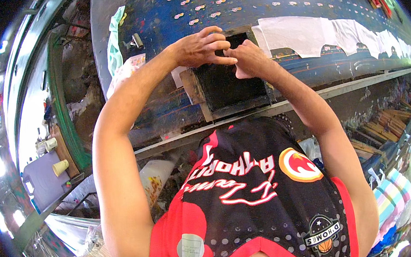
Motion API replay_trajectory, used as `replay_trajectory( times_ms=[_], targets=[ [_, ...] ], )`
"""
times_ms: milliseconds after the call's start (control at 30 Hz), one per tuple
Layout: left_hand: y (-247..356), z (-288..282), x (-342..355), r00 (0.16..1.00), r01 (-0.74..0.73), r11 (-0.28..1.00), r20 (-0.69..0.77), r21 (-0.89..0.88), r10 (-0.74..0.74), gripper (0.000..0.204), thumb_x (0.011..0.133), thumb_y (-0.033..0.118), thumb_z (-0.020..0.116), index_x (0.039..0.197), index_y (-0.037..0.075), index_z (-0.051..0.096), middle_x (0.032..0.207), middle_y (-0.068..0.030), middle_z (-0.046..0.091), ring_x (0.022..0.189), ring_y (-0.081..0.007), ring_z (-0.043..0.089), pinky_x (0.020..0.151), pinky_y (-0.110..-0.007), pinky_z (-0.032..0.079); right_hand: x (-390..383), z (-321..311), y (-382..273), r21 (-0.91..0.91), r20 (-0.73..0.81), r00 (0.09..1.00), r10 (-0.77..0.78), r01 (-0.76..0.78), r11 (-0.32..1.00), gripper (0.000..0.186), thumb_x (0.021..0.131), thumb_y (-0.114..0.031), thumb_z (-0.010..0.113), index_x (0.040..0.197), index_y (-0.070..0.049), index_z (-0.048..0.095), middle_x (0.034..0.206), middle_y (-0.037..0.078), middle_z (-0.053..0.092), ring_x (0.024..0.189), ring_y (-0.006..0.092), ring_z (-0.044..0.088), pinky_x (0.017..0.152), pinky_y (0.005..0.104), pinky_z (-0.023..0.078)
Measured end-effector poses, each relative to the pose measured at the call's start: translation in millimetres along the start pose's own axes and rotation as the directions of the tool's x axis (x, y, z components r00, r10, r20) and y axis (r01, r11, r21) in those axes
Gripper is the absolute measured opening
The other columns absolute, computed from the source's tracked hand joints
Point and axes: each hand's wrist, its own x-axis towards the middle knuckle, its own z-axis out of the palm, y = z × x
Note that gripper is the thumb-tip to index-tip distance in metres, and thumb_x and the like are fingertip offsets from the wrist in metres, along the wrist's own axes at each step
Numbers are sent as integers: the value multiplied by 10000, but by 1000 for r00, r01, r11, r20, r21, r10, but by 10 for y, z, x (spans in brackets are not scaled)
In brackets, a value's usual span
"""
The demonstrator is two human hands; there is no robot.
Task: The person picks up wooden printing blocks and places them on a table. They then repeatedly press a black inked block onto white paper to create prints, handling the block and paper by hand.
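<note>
Both hands met at the far edge of a wood-framed screen (226, 86) that lay flat on the long blue table (158, 16). The left hand (201, 46) curled over the frame's top rim, fingers together and bent; the right hand (248, 60) pressed beside it, fingers closed, though whether they pinched anything could not be told. White cloth pieces (304, 33) lay in a row to the right. Done well, the step probably called for even pressure and a frame kept square to the table.
</note>
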Motion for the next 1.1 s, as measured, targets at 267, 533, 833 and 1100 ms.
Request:
replay_trajectory(
  times_ms=[267, 533, 833, 1100],
  targets=[
    [-3, 10, 22, 997, 71, 994, 25, -87, -69, 736, 851, 86, 686, 1508, 383, 535, 1248, -69, 497, 1261, -290, 499, 1195, -503, 422, -21, -108, -186, -53, 23, 1000, 20, -18, 998, 555, 710, -175, 798, 1180, -61, 525, 715, 72, 684, 721, 318, 741, 691, 460, 482],
    [10, 70, 66, 996, 86, 989, 35, -120, -83, 800, 870, 81, 675, 1572, 403, 468, 1286, -60, 494, 1285, -301, 492, 1180, -468, 430, -30, -49, -190, -146, -8, 1000, -25, 24, 989, 556, 742, -308, 836, 1147, -59, 548, 737, 59, 713, 724, 284, 756, 677, 447, 519],
    [131, 0, 211, 938, 290, 956, 211, -41, -275, 942, 796, 112, 793, 1625, 351, 416, 1410, -96, 490, 1277, -337, 540, 1130, -463, 477, 0, -20, -169, -196, 87, 996, 8, 9, 980, 624, 753, -373, 864, 1236, -73, 605, 872, 83, 768, 847, 268, 775, 764, 467, 536],
    [675, -173, 243, 255, 907, 278, -115, -317, -960, 570, 814, 226, 916, 1329, 90, 711, 1405, -151, 617, 1343, -382, 545, 1148, -502, 436, -251, -311, -380, -193, 94, 989, 115, -95, 977, 530, 907, -336, 800, 1339, -97, 608, 894, 112, 774, 924, 313, 754, 1013, 450, 485]
  ],
)
